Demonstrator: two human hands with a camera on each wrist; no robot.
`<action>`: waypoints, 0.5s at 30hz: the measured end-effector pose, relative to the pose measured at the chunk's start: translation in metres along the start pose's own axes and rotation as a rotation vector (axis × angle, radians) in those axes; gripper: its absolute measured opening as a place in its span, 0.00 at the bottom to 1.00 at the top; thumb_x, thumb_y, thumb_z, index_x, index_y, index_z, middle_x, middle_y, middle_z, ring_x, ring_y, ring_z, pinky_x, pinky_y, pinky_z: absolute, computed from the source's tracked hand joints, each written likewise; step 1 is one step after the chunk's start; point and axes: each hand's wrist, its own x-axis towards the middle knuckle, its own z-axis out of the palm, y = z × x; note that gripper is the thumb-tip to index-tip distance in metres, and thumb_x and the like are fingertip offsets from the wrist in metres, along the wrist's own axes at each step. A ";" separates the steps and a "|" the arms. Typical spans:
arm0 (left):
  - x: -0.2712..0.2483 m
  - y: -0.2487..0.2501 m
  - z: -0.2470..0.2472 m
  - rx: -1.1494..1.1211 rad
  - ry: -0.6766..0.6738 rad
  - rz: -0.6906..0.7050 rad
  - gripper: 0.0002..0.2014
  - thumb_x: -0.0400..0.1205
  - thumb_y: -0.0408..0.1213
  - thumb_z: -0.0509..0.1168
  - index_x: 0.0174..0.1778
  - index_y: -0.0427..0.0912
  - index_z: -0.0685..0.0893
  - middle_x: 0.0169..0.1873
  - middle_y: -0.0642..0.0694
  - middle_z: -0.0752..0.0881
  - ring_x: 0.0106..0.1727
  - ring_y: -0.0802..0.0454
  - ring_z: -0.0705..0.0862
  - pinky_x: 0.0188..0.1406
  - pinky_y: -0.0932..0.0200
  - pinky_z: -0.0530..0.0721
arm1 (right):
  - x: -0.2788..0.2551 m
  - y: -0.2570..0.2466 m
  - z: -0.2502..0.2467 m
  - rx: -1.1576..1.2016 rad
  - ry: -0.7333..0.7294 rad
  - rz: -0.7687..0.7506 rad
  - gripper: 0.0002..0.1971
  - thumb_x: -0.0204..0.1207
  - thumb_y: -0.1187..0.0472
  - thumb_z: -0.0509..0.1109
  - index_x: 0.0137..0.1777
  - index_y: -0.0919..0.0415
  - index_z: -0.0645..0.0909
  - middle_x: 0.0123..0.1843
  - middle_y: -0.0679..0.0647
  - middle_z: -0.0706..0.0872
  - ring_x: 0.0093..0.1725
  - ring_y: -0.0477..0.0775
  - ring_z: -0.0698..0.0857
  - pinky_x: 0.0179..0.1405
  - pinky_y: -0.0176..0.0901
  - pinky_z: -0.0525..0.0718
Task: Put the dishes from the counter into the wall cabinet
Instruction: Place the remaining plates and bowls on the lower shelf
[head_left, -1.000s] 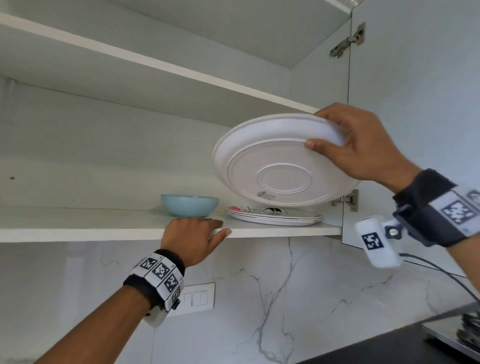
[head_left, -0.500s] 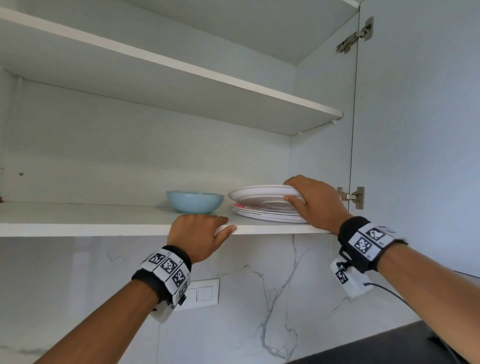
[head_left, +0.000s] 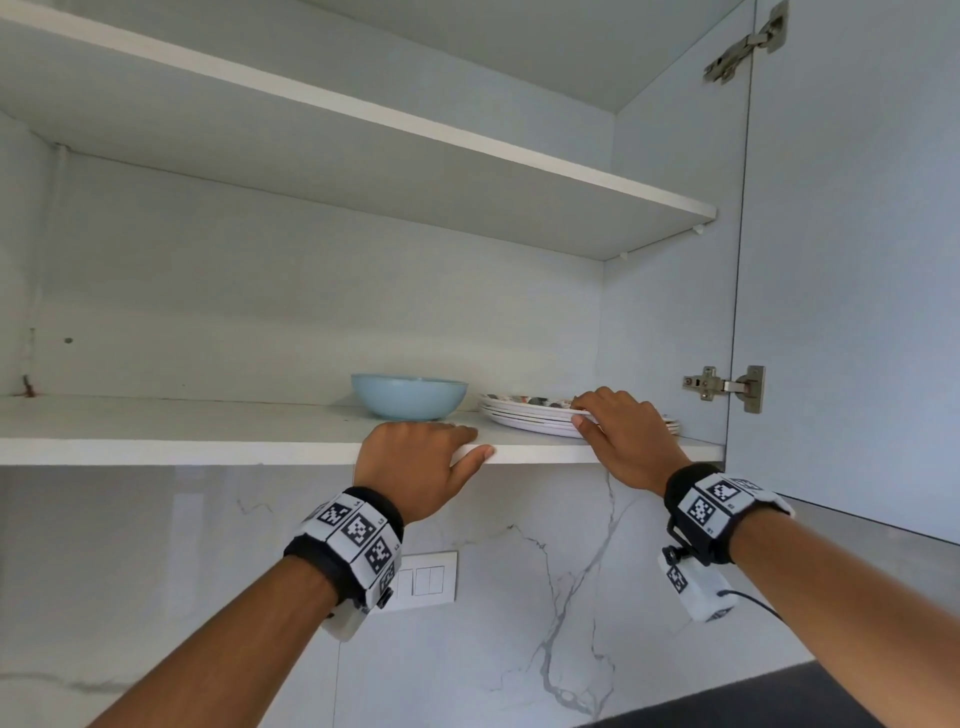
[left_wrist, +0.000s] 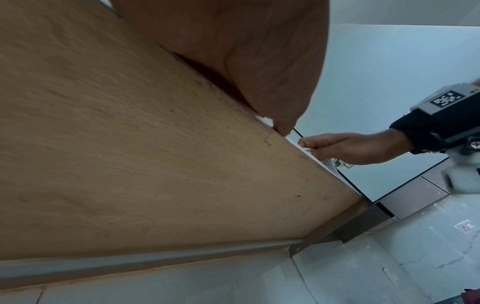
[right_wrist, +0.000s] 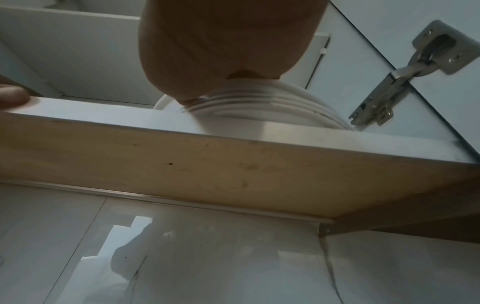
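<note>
A stack of white plates (head_left: 524, 415) lies at the right end of the lower cabinet shelf (head_left: 182, 441), with a light blue bowl (head_left: 410, 395) just left of it. My right hand (head_left: 579, 413) holds the top plate's near rim, fingers curled on top and thumb at the edge. From the right wrist view the layered plate rims (right_wrist: 272, 102) show above the shelf's front edge (right_wrist: 233, 139). My left hand (head_left: 475, 440) grips the shelf's front edge in front of the bowl, fingers hooked over the top and thumb on the front face.
The cabinet door (head_left: 857, 312) stands open on the right, its hinge (head_left: 727, 387) close to the plates. An upper shelf (head_left: 363, 109) hangs above. The lower shelf left of the bowl is bare. Below are a marble backsplash with a switch plate (head_left: 426, 577) and dark counter (head_left: 753, 701).
My right hand brought the tilted white plate down from in front of the cabinet and laid it flat on the stack. The left hand stayed on the shelf edge.
</note>
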 end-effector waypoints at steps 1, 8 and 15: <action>0.000 0.000 -0.001 0.002 -0.001 -0.001 0.25 0.82 0.66 0.50 0.49 0.60 0.90 0.29 0.57 0.88 0.26 0.53 0.85 0.22 0.64 0.68 | 0.000 0.000 0.002 0.013 -0.007 0.013 0.29 0.83 0.39 0.41 0.64 0.52 0.79 0.54 0.48 0.83 0.50 0.54 0.80 0.47 0.54 0.77; 0.001 0.001 -0.003 0.019 0.001 0.009 0.25 0.81 0.66 0.50 0.47 0.60 0.90 0.26 0.57 0.87 0.24 0.53 0.84 0.22 0.65 0.64 | -0.001 -0.001 0.005 0.003 -0.018 0.064 0.32 0.81 0.36 0.39 0.63 0.51 0.80 0.55 0.49 0.83 0.51 0.54 0.81 0.49 0.52 0.75; 0.001 -0.001 -0.005 -0.001 -0.037 0.013 0.25 0.81 0.66 0.51 0.48 0.59 0.91 0.27 0.56 0.87 0.25 0.51 0.85 0.22 0.65 0.69 | -0.018 -0.009 0.003 0.047 0.011 0.062 0.28 0.84 0.38 0.44 0.79 0.44 0.70 0.78 0.52 0.74 0.78 0.56 0.72 0.80 0.71 0.59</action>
